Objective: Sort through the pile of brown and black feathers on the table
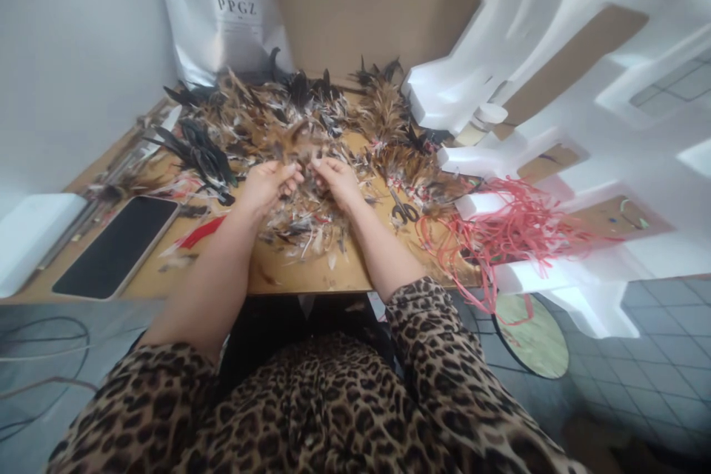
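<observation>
My left hand [271,187] and my right hand [338,182] meet low over the middle of the table, fingers closed in pinches. Between and just beyond the fingertips is a small bunch of brown feathers [293,142], blurred, and both hands appear to grip it. Loose brown and white feathers [303,226] lie scattered under the hands. Behind them spreads a heap of brown and black feathers [244,107]. To the left rests a bundle of long black feathers [197,152]. Black-handled scissors [404,212] lie right of my right hand.
A phone [116,248] and a red strip [203,232] lie at left. Tied brown feather bunches [383,111] sit at back right. Pink-red ribbons [511,226] tangle over white foam packing [589,266]. A silvery bag [227,37] stands behind; a round disc [530,337] is below the table's right edge.
</observation>
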Available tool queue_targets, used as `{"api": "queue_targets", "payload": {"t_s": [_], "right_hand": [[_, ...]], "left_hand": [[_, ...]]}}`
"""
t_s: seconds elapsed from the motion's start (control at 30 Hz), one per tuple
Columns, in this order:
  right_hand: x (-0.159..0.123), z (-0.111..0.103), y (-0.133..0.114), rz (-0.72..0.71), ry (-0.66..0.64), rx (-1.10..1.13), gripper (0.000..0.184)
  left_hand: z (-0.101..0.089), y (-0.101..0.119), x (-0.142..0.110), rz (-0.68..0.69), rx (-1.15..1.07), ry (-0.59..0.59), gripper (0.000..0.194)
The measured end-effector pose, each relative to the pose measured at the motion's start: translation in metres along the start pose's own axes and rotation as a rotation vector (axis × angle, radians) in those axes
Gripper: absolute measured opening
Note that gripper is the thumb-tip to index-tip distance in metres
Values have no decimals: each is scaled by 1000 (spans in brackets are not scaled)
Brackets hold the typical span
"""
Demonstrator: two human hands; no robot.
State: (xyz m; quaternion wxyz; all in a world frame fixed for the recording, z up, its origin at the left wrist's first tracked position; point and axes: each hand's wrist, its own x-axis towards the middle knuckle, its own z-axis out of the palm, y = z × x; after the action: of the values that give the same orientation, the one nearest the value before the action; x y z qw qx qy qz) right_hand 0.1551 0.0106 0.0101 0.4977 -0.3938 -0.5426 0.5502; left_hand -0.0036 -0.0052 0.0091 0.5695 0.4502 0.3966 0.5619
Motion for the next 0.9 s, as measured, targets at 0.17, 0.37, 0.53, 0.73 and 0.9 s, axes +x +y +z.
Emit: {"api": "queue_targets", "payload": {"t_s": [0.17, 0.37, 0.53, 0.73, 0.9], "right_hand": [[-3, -4, -8, 3, -180, -182, 29], [-7, -13, -21, -4, -459, -565, 17], [-14, -22, -40, -31, -446, -820, 17], [-45, -20, -64, 36, -529, -1158, 14], [-60, -10, -51, -16, -443, -1363, 9]], "left_hand": [[-8, 14, 4, 11, -182, 193, 11], [-10, 9, 4, -66, -249, 103, 8], [-10, 5, 4, -81, -263, 81, 10], [-6, 6, 3, -132, -238, 79, 19], [-7, 7, 2, -145, -257, 31, 21]]}}
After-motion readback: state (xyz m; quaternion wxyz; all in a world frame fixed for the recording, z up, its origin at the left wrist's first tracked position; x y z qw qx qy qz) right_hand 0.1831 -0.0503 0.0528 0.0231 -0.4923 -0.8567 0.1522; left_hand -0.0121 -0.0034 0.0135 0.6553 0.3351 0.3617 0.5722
